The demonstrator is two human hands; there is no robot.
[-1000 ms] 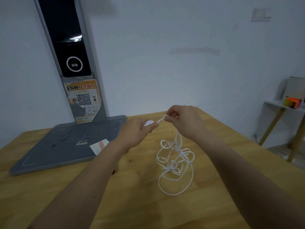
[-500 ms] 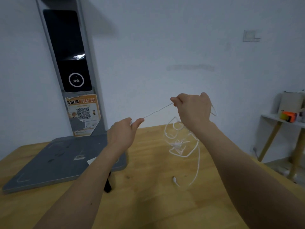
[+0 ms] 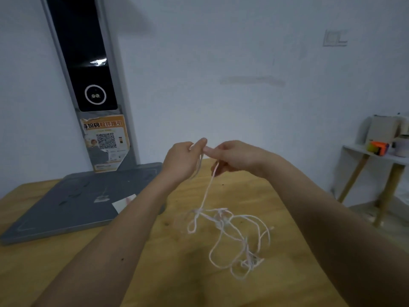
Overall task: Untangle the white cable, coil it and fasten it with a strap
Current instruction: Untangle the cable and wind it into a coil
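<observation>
Both forearms enter from the bottom edge and are bare from there to the wrist, with no sleeve, watch, bracelet or glove on either. The left hand (image 3: 181,159) and the right hand (image 3: 234,156) are bare too, and no ring shows on any visible finger. A small dark mole sits on the left forearm (image 3: 122,259), toward seven o'clock from the left hand, and the fingernails that show look short and unpainted, though blur softens them.
</observation>
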